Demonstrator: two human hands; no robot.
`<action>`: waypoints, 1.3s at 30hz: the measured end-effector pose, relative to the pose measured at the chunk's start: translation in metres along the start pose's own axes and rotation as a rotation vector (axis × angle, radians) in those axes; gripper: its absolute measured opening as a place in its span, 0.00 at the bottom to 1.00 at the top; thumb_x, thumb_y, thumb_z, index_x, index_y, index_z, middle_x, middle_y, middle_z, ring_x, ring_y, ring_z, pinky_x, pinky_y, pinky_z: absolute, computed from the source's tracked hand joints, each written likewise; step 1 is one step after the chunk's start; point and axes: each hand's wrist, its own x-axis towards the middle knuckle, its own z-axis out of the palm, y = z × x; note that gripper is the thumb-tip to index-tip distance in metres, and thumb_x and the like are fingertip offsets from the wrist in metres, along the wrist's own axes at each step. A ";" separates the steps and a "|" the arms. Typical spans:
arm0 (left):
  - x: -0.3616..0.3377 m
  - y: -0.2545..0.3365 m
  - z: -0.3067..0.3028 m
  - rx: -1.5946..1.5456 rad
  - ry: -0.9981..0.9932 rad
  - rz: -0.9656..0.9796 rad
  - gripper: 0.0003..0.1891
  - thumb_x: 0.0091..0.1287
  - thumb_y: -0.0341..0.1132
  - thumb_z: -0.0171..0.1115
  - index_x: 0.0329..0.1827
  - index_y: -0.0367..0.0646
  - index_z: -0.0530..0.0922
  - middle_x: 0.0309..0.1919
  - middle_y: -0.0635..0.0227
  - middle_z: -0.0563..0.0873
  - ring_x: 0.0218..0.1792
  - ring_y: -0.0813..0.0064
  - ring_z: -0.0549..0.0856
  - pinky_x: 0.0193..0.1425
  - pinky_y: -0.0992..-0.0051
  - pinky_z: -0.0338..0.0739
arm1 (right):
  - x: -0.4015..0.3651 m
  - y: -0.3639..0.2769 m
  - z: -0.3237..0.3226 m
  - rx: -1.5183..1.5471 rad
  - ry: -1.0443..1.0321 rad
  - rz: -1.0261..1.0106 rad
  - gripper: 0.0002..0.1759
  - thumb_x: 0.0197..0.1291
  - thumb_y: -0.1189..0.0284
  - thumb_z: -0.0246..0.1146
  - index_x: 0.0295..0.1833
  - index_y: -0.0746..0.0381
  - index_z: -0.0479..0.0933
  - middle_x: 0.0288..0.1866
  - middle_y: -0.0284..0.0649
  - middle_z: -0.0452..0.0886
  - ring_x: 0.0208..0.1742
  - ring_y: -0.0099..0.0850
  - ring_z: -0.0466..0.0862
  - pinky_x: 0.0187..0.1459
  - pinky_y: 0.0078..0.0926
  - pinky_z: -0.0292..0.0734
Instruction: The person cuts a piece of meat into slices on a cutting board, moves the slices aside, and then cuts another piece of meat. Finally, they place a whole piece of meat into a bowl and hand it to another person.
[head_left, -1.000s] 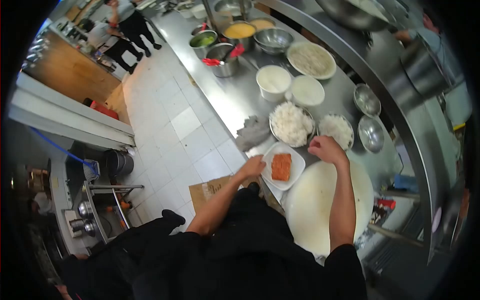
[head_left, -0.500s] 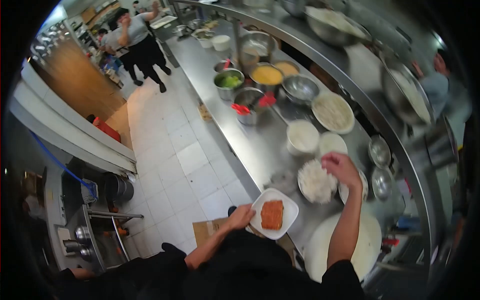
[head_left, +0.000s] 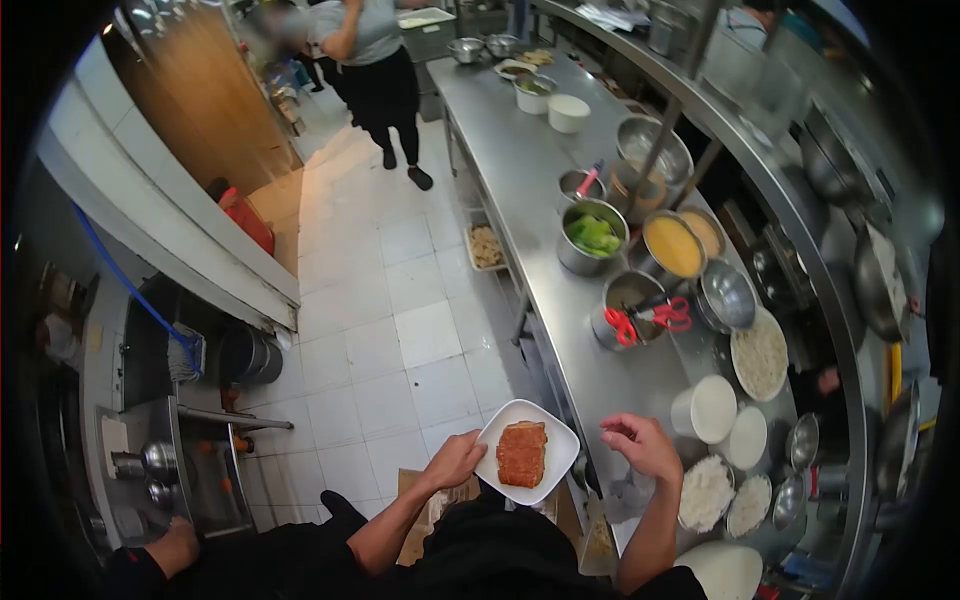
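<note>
My left hand (head_left: pixel 455 462) grips the left rim of a white square plate (head_left: pixel 487 474), thumb on top. On the plate lies a reddish-brown, rectangular slab of food (head_left: pixel 522 454). To the right of the plate, my right hand (head_left: pixel 645 448) hovers over the counter's edge, apart from the plate. Its fingers are loosely curled with thumb and index apart, and I see nothing between them. Below and right of that hand stands a bowl of white shredded food (head_left: pixel 706 494). A smaller bowl of similar food (head_left: pixel 749 505) is beside it.
The steel counter (head_left: pixel 520 140) carries a pot of green leaves (head_left: pixel 593 234), a pot of yellow liquid (head_left: pixel 672 246), red-handled scissors (head_left: pixel 672 314) and white tubs (head_left: pixel 703 409). A person (head_left: pixel 380 90) stands in the aisle. Another person's hand (head_left: pixel 175 546) shows at lower left.
My right hand has moved from over the bowl of white shreds toward the plate. The plate stays in my left hand. My view has turned, and the person in the aisle appears nearer.
</note>
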 end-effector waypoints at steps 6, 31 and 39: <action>0.062 -0.035 -0.062 -0.089 0.231 -0.008 0.14 0.73 0.34 0.49 0.46 0.30 0.78 0.25 0.54 0.84 0.25 0.65 0.85 0.33 0.63 0.80 | 0.059 -0.031 0.022 0.084 0.017 -0.120 0.14 0.63 0.71 0.68 0.52 0.66 0.82 0.37 0.39 0.88 0.35 0.25 0.84 0.42 0.27 0.80; 0.581 0.027 -0.222 -0.691 0.495 -0.174 0.12 0.71 0.27 0.46 0.49 0.26 0.73 0.33 0.49 0.85 0.24 0.65 0.87 0.24 0.70 0.85 | 0.313 -0.114 0.007 0.036 0.126 -0.058 0.17 0.67 0.66 0.62 0.56 0.64 0.81 0.43 0.51 0.87 0.46 0.46 0.87 0.50 0.37 0.80; 0.558 0.042 -0.266 -0.662 -0.090 -0.139 0.27 0.74 0.35 0.55 0.76 0.42 0.65 0.59 0.56 0.85 0.42 0.75 0.85 0.44 0.74 0.82 | 0.349 -0.118 0.058 0.222 0.390 0.075 0.17 0.67 0.67 0.64 0.56 0.64 0.80 0.43 0.47 0.87 0.42 0.39 0.87 0.47 0.34 0.80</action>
